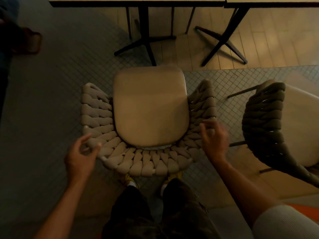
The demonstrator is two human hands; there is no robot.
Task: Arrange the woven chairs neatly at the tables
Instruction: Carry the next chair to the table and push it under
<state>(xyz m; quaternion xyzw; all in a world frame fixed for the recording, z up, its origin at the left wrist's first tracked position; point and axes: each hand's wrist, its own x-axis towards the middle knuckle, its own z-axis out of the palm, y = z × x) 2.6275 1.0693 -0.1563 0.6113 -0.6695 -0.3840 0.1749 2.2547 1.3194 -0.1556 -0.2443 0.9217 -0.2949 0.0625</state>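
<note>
The pale chair (96, 114) stands right in front of you on small diamond tiles (51, 100), its curved back of thick, puffy woven rope wrapped round a smooth, rounded cushion (150, 109), its front facing the black cross-shaped foot of the table (138, 0). Your left hand (81, 152) is at the back's left curve and your right hand (214, 138), blurred, is over its right curve. Both have fingers loosely spread and hold nothing; whether they touch the rope cannot be told. A darker chair (264, 126) of the same weave stands angled just to the right.
</note>
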